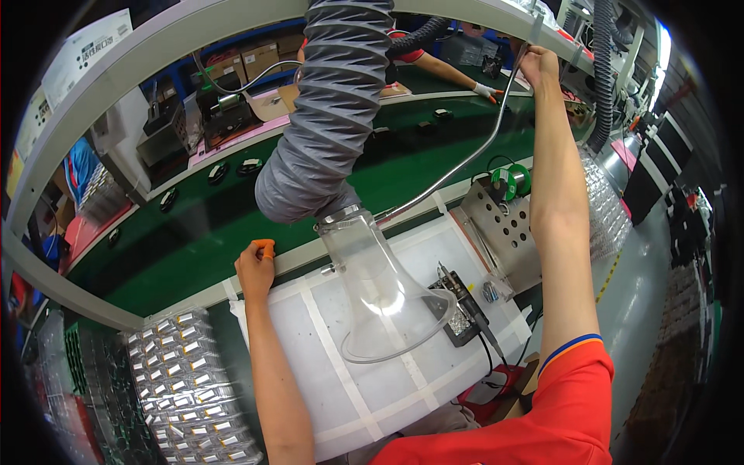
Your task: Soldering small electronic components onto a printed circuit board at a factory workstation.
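**An electronics assembly line, seen from one soldering bench**

A factory floor, plainly; a green conveyor belt (194, 225) carries small black parts just beyond the white work mat (372, 380); above the mat hangs a grey fume hose (325, 116) with clear funnel (380, 294); right of it a soldering iron stand (465, 306) and solder spool (511, 182); left, trays of small components (186, 380).

The person wore a red short-sleeved shirt (558, 403) with a blue-and-orange sleeve cuff (570, 346); an orange finger cot (264, 246) covered one left fingertip.
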{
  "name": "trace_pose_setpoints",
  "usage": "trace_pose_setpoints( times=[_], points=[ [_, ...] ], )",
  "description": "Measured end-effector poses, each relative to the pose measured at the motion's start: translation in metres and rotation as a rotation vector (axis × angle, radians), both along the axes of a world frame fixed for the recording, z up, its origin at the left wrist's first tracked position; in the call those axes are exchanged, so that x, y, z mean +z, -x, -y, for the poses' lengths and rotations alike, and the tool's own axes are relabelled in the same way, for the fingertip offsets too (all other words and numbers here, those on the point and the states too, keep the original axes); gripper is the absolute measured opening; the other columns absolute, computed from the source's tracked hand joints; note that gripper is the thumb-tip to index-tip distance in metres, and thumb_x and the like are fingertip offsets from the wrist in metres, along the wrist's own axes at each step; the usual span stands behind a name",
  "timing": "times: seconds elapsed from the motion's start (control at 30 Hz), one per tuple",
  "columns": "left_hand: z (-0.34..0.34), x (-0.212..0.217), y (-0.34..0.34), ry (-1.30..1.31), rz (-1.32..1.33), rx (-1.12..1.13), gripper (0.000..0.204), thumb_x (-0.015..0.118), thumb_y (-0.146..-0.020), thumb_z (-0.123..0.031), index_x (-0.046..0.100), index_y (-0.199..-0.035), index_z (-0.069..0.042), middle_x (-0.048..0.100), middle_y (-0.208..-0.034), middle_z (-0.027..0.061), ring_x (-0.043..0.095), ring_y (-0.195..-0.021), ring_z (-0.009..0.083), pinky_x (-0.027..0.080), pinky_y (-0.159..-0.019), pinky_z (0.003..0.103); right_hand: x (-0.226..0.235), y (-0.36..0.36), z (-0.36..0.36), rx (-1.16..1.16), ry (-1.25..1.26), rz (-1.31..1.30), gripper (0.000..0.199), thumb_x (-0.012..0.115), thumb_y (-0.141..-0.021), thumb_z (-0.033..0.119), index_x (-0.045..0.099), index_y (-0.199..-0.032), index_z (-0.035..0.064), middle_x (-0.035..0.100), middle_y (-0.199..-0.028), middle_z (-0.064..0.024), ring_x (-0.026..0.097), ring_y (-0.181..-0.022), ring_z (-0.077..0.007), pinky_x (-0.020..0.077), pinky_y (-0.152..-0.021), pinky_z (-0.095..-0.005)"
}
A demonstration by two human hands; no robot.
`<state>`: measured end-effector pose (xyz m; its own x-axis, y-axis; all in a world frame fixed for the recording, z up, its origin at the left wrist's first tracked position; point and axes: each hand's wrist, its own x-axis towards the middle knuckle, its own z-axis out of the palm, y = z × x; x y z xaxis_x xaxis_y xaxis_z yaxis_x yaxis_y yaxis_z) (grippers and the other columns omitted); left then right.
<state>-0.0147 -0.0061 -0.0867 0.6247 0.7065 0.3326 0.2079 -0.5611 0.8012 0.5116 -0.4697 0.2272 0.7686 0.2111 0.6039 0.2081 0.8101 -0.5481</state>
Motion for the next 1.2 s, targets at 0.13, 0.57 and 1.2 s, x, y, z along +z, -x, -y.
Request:
trace_pose_setpoints(
  times=[0.13,0.57,1.2],
  points=[
    [0.0,0.0,0.0,0.005,0.003,-0.003,0.014,0.066,-0.084,-0.007,0.072,-0.095,0.001,0.067,-0.069,0.0115,0.064,-0.063,0.02,0.049,-0.063,0.032,0.003,0.019,-0.008,-0.069,0.036,0.049,0.055,0.038,-0.082,-0.007,0.03,-0.136,-0.0141,0.047,-0.13,-0.0304,0.05,-0.123,-0.0445,0.0424,-0.108,-0.0549],
    [0.004,0.007,0.0,0.007,-0.014,0.003,0.013,0.066,-0.086,-0.009,0.073,-0.092,0.0,0.068,-0.07,0.0116,0.064,-0.062,0.0213,0.049,-0.063,0.032,0.007,0.047,-0.021,-0.034,-0.017,0.043,0.064,0.045,-0.067,-0.011,0.036,-0.13,-0.0102,0.05,-0.125,-0.0258,0.053,-0.117,-0.0424,0.0419,-0.108,-0.0535],
    [0.0,0.002,0.0,0.01,-0.015,-0.012,0.014,0.067,-0.086,-0.01,0.073,-0.095,-0.001,0.068,-0.07,0.0107,0.063,-0.062,0.0189,0.048,-0.063,0.03,0.0,0.002,0.011,-0.133,0.265,-0.174,0.037,0.05,-0.082,0.004,0.044,-0.117,-0.0057,0.057,-0.11,-0.0193,0.06,-0.1,-0.034,0.0485,-0.094,-0.0462]
  ],
)
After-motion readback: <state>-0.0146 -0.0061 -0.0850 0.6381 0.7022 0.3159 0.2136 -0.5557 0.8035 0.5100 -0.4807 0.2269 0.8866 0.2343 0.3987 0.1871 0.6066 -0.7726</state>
